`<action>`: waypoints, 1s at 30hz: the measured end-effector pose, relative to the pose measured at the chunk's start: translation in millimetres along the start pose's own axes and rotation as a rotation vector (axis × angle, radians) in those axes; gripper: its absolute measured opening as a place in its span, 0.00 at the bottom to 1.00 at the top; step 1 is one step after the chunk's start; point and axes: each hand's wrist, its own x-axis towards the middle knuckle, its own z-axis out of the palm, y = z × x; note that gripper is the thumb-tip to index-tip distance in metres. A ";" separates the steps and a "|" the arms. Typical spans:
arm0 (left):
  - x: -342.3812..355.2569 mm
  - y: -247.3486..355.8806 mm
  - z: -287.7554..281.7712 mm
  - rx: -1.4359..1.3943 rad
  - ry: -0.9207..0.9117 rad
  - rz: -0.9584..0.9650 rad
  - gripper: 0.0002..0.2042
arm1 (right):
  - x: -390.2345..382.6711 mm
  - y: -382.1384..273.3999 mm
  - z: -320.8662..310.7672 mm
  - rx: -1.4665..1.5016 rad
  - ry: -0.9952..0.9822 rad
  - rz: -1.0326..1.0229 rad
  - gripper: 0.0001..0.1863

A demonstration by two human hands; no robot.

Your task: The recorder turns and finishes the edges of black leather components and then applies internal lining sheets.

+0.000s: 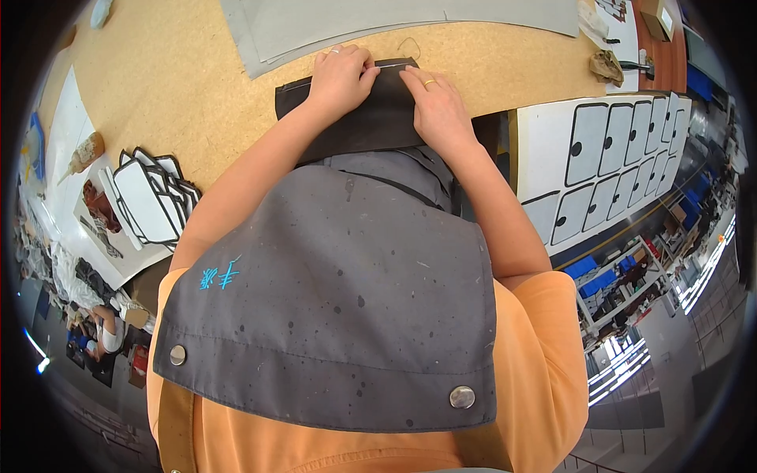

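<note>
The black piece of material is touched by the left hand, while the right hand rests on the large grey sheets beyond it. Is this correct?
Not quite: the head view shows the right hand touching the black piece of material too, not the large grey sheets.

Left hand (341,83) near 11:30, fingers curled in, thumb close to index. Right hand (438,110) near 1, fingers stretched toward 11; grip unclear. Bare forearms converge: left forearm (252,173) aims 1–2 o'clock, right forearm (505,201) 11.
</note>
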 end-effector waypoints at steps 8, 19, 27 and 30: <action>0.1 3.8 7.7 0.092 0.053 -0.016 0.08 | 2.2 -7.2 -8.5 -0.316 -0.187 -0.014 0.28; -0.6 2.9 11.8 0.103 0.116 0.013 0.07 | 5.3 1.4 -4.7 -0.042 -0.180 -0.175 0.24; 3.1 4.8 7.6 0.030 0.025 -0.071 0.07 | 7.0 -9.8 -0.7 -0.437 -0.253 -0.279 0.25; -2.0 3.0 5.0 -0.014 0.017 -0.078 0.06 | 9.5 -14.7 1.4 -0.419 -0.264 -0.232 0.27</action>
